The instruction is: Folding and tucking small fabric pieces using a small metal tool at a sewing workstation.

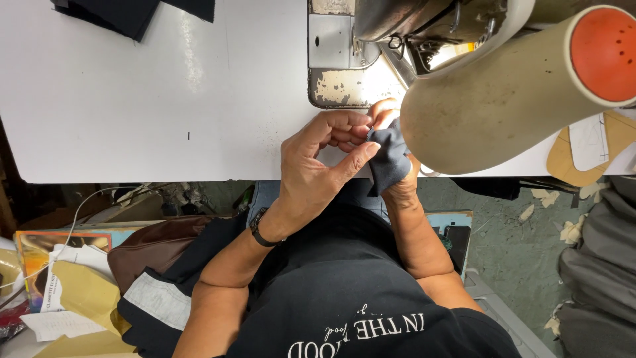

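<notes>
Head camera looks down on my left hand point(318, 162), its thumb and fingertips pinching a small piece of dark grey fabric point(387, 159) at the near edge of the white table point(146, 99). My right hand point(391, 142) grips the same fabric from underneath and is mostly hidden by it. Both sit just in front of the sewing machine point(477, 79), beside its worn metal plate point(341, 83).

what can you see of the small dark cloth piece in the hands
The small dark cloth piece is blue-grey, soft woven-looking fabric, folded and hanging limp. The left hand pinches its upper edge with thumb and fingers; the right hand grips it from behind. It sits at the white table's front edge, beside the sewing machine.
</notes>
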